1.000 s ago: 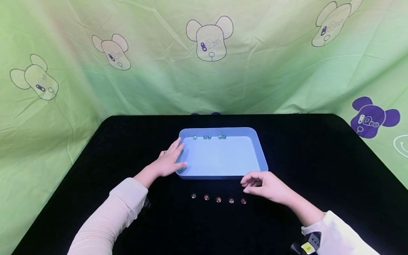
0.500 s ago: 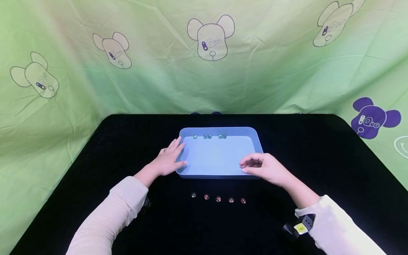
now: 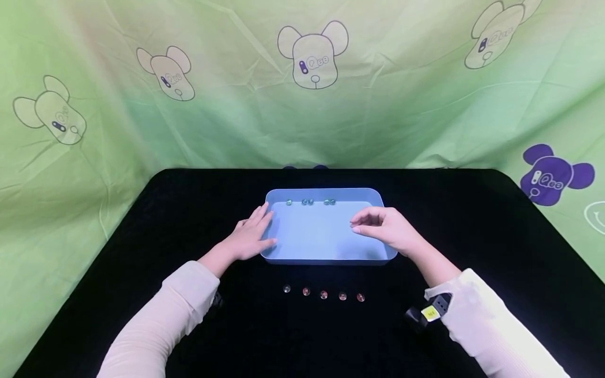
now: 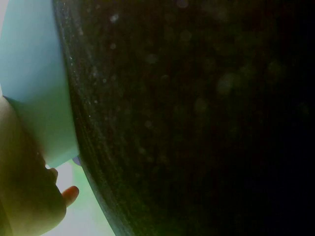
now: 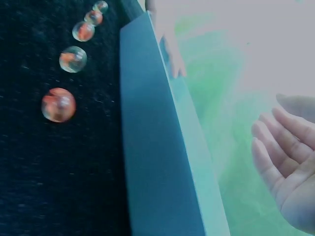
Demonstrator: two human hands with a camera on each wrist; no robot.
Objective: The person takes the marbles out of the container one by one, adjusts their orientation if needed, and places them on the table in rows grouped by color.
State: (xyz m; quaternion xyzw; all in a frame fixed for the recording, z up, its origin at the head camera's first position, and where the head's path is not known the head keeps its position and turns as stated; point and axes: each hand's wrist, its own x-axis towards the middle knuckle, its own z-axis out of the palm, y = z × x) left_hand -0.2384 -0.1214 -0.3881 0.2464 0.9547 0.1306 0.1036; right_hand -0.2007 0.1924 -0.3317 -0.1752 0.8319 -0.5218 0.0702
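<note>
A blue rectangular tray lies on a black-covered table. Several green-tinted glass marbles sit along its far inner side. My left hand rests on the tray's left rim, fingers spread. Over the right part of the tray hovers my right hand, its fingers bent loosely; the right wrist view shows the palm with nothing in it. In front of the tray, several clear marbles with red inside form a row on the cloth. Only part of the left hand shows against the tray wall in the left wrist view.
The black cloth covers the whole table. A green curtain with bear-head prints hangs behind and at the sides. A small black device with a yellow label is worn at the right wrist.
My right hand has moved from the tray's near right corner forward and slightly left, over the tray. The left hand, tray and marbles stay where they were.
</note>
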